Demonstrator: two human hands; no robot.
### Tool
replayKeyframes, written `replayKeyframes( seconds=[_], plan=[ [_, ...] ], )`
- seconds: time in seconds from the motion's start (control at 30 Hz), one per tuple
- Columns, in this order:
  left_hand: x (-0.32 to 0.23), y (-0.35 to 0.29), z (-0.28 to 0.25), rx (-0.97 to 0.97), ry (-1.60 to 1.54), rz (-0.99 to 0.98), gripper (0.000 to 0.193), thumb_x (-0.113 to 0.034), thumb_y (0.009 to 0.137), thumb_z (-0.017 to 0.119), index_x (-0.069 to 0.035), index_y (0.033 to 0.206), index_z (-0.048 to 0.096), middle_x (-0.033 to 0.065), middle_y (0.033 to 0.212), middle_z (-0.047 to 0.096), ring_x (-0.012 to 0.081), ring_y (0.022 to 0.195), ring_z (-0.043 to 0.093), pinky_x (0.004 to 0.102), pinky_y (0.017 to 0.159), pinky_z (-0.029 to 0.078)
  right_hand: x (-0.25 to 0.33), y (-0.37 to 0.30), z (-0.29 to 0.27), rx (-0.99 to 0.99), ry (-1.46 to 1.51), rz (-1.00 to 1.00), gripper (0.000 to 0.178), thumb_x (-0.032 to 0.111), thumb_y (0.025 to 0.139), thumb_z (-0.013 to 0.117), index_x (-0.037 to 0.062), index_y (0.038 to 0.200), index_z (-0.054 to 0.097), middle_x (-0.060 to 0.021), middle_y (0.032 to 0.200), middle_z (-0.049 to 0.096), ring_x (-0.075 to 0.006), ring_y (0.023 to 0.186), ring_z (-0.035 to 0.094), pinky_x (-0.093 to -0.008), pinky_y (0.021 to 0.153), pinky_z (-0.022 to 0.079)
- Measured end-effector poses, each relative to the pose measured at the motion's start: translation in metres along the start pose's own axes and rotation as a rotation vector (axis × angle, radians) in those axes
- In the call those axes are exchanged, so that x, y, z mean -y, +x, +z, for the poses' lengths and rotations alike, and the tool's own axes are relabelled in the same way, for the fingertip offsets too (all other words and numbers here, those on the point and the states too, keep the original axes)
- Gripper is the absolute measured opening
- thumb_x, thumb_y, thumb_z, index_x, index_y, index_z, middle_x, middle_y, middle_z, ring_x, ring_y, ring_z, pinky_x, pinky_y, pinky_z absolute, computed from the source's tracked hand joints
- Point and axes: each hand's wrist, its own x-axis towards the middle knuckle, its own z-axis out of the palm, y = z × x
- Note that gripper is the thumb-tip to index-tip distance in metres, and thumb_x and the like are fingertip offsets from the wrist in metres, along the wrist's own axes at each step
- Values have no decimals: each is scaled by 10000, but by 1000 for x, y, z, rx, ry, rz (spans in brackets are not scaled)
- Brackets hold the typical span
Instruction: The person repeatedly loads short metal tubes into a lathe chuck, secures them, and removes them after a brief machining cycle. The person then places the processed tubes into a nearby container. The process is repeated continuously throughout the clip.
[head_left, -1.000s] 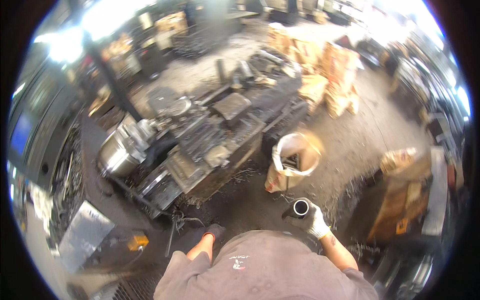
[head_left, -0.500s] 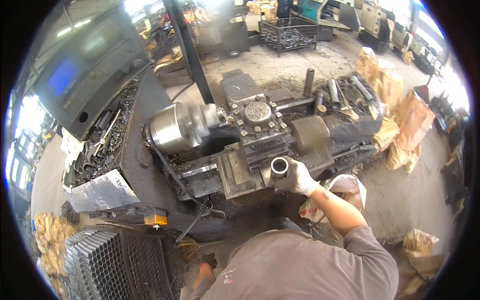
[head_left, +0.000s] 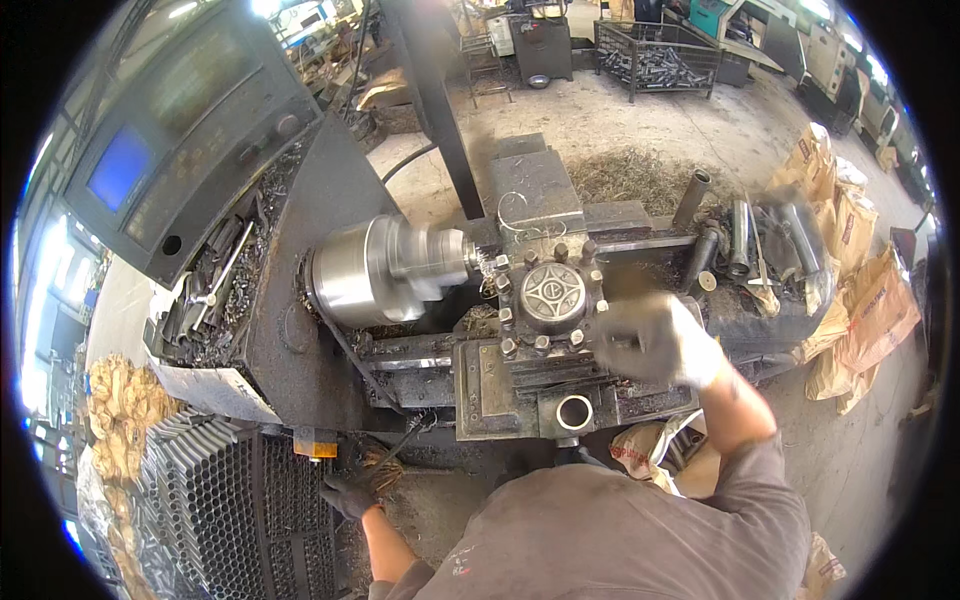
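Note:
My right hand (head_left: 660,342), in a whitish glove with dark fingers, is over the lathe carriage, just right of the bolted square tool post (head_left: 553,292). Motion smears its fingers, so whether it holds anything is hidden. A short metal tube (head_left: 574,412) stands with its open end up at the carriage's front edge, apart from my hand. Low on the left, my left hand (head_left: 347,495), darkly gloved, has its fingers stretched out beside the stack of tubes (head_left: 215,500). Left of the tool post, the shiny chuck (head_left: 365,270) and the workpiece in it look blurred, with curly shavings at the tip.
A control panel with a blue screen (head_left: 118,178) stands at the left, above a tray of tools and shavings (head_left: 225,290). Loose tubes (head_left: 740,240) lie on the lathe's right end. Paper sacks (head_left: 870,310) stand beyond. A white bag (head_left: 645,455) sits below the carriage.
My right hand has left the short tube and moved up and right, beside the tool post. My left hand has moved left to the stacked tubes. The view has shifted.

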Motion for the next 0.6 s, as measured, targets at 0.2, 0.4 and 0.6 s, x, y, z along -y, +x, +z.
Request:
replayKeyframes(
  seconds=[0.2, 0.4, 0.6],
  plan=[
    [-30, 26, -19, 46, -85, 162, 538, -429, 1126, 504, 54, 1334, 612, 240, 1275, 652, 377, 1117, 656, 477, 951, 528, -33, 181, 15, 621, -552, 532, 586, 556, 954, 730, 34, 1219, 771, -234, 1135, 779, -340, 1063, 765, -445, 949, 608],
    [-26, 46, -14, 297, -678, -145, 494, -396, 1116, 551, 40, 1342, 607, 159, 1192, 658, 241, 1042, 672, 390, 848, 569, -114, 235, 79, 1011, -427, 362, 452, 441, 1005, 642, 63, 1215, 774, -157, 1200, 773, -279, 1146, 710, -419, 1000, 549],
    [-21, 5, -32, 270, -518, -122, 507, -385, 1114, 553, 48, 1378, 574, 203, 1219, 681, 291, 1066, 694, 401, 870, 582, -163, 216, 106, 905, -108, 287, 331, 192, 934, 756, 98, 1250, 780, -88, 1253, 771, -209, 1090, 692, -363, 951, 543]
  ],
)
